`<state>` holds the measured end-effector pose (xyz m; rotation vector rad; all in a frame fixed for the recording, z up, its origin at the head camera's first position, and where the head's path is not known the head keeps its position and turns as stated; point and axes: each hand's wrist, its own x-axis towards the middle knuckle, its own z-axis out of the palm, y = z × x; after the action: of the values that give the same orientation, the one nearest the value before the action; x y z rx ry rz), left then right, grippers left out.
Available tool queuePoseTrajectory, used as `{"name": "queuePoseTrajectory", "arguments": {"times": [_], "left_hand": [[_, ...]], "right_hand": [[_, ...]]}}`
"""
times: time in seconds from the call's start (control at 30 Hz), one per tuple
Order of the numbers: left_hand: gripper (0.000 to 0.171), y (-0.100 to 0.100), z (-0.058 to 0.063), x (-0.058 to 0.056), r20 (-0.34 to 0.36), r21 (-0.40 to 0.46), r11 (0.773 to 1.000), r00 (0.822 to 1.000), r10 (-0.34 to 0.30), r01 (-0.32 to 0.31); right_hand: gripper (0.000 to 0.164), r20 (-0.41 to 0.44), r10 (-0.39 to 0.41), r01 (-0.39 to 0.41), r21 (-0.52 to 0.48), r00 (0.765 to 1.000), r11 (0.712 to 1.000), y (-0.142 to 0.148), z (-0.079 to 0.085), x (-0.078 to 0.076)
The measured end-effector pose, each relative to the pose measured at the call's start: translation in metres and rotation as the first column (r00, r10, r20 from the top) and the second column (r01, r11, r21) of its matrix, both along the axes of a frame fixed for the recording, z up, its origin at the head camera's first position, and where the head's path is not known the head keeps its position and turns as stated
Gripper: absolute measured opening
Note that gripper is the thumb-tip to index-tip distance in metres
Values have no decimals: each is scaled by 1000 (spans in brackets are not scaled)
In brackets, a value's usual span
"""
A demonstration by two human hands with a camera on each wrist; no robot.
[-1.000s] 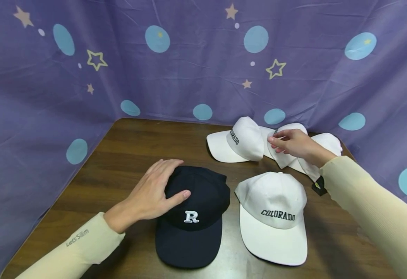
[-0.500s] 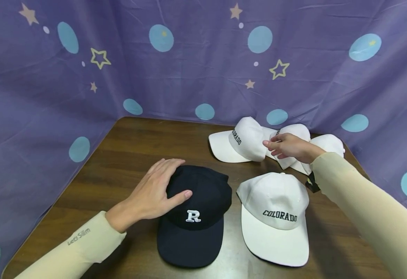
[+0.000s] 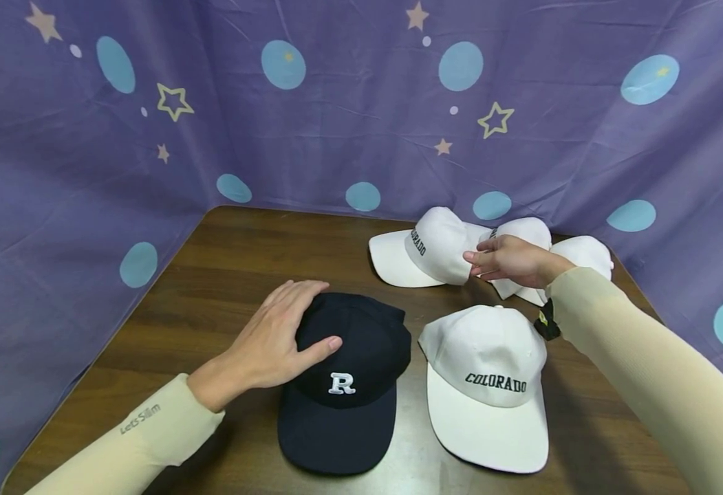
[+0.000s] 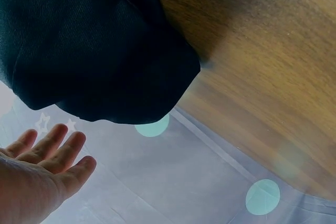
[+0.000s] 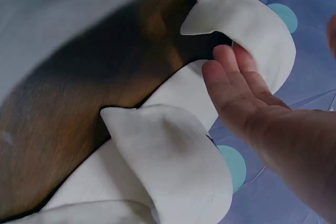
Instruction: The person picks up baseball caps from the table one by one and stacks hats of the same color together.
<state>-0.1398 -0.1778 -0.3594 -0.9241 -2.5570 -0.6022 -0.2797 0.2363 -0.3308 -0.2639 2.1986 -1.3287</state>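
A black cap (image 3: 358,337) with a white "R" sits brim-forward on the table. My left hand (image 3: 265,344) is held at its left side, fingers extended and thumb in front of the crown. In the left wrist view, those fingers (image 4: 58,156) show a gap from the cap's edge. To its right stands a white "COLORADO" cap (image 3: 488,354). Farther back, my right hand (image 3: 512,260) reaches behind the leftmost white cap (image 3: 444,240) of the rear row. In the right wrist view, its fingertips lie at that cap's back opening (image 5: 257,30); touch is unclear.
Two more white caps, a middle one (image 3: 525,230) and a right one (image 3: 584,254), overlap in the rear row, partly hidden by my right hand and sleeve. A purple patterned curtain (image 3: 336,137) borders the wooden table (image 3: 256,247).
My right hand has shifted left, from over the middle rear cap to the back of the leftmost one. The left hand and all the caps have stayed in place.
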Motion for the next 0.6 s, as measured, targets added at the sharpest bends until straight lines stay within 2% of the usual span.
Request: {"name": "queuePoseTrajectory", "arguments": {"times": [0.27,0.37,0.47,0.6], "left_hand": [[78,0,1,0,-4,1,1000,1000,6,-6],[78,0,1,0,-4,3,1000,1000,5,-5],[78,-1,1,1,-6,7,1000,1000,5,-5],[77,-2,0,1,-9,8,1000,1000,7,-7]], "right_hand": [[78,44,-25,28,-63,999,998,-12,2,3],[63,30,-59,60,-46,998,997,-16,1,4],[40,-23,-99,98,-25,995,995,-17,2,4],[20,-77,-142,137,-75,987,988,-15,7,5]]}}
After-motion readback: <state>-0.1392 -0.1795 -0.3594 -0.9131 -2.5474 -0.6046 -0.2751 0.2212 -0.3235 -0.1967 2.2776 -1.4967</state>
